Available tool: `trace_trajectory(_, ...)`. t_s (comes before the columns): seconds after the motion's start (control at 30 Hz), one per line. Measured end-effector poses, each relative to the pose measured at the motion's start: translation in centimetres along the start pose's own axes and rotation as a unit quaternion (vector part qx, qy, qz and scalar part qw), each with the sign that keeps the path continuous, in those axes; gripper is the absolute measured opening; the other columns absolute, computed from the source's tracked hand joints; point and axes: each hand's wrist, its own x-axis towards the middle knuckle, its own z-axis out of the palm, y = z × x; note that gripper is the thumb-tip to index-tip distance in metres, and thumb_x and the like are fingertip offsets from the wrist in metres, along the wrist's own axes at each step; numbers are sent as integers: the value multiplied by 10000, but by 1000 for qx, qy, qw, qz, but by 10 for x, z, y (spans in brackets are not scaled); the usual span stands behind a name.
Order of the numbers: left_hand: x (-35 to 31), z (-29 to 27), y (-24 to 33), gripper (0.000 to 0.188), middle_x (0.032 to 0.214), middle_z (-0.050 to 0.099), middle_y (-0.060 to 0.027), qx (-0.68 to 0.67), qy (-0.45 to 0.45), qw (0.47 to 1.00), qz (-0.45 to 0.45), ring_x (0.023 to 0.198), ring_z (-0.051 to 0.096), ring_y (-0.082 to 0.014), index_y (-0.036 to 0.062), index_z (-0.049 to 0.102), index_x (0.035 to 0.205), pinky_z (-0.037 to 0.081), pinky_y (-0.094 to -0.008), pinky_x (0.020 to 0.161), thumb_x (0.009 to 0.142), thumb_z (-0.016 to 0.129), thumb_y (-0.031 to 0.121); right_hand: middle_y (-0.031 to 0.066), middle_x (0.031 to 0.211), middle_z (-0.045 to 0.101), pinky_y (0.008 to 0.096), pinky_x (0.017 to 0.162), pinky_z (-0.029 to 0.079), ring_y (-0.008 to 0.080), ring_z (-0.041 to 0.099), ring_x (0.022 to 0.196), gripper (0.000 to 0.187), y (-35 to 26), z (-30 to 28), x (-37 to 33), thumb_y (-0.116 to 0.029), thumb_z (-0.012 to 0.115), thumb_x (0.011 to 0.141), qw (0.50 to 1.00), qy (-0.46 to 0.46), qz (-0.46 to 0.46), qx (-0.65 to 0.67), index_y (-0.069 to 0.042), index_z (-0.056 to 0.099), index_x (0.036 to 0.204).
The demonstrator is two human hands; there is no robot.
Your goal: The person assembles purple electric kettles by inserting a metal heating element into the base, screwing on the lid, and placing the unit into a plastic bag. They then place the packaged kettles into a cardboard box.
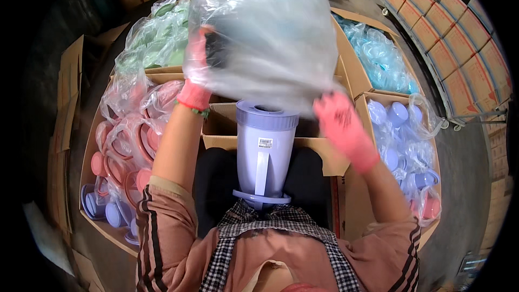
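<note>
A large clear plastic bag (270,38) is stretched between my hands, blurred by motion. My left hand (198,65), in a pink glove, grips the bag's left side; its fingers show only partly through the film. At the bag's lower right corner, my right hand (344,127), also gloved in pink, is closed on the edge. Below the bag a tall lavender pitcher (250,157) with a ribbed lid stands between my thighs. Its long handle faces me, and a small white label sits above the handle. The bag is above the pitcher's lid.
Cartons surround me: pink bagged pitchers (116,154) on the left, green bagged items (157,43) behind them, blue bagged items (378,59) at far right, lavender ones (403,140) nearer. An open carton (221,119) lies ahead. Stacked boxes (454,48) stand on a wheeled cart.
</note>
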Motion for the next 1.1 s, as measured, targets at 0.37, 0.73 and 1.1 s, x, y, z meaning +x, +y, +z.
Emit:
trace_trajectory(0.37, -70, -97, -132, 463, 1032, 548, -127, -171, 131, 941, -263, 912, 535, -233, 14, 472, 1085, 399, -335, 873, 874, 345, 406, 11, 844, 576, 264, 730, 407, 89, 485, 750, 271, 60, 107, -61, -188, 549, 813, 732, -117, 531, 410, 9, 546, 999)
trace_trajectory(0.73, -208, -55, -76, 304, 994, 554, -131, 375, 170, 908, -73, 935, 524, -218, -11, 476, 1072, 430, -330, 790, 849, 440, 192, 99, 1024, 537, 442, 923, 299, 314, 431, 1040, 271, -10, 95, -125, -251, 523, 773, 919, -355, 170, 38, -86, 560, 984)
trace_trajectory(1.1, -213, -22, -78, 404, 982, 574, -110, 399, -26, 802, -444, 850, 557, -167, -35, 488, 1097, 445, -280, 740, 760, 597, 158, 152, 1032, 525, 500, 949, 228, 337, 395, 1083, 481, -41, 91, -130, -408, 556, 696, 918, -363, 155, 32, -33, 528, 997)
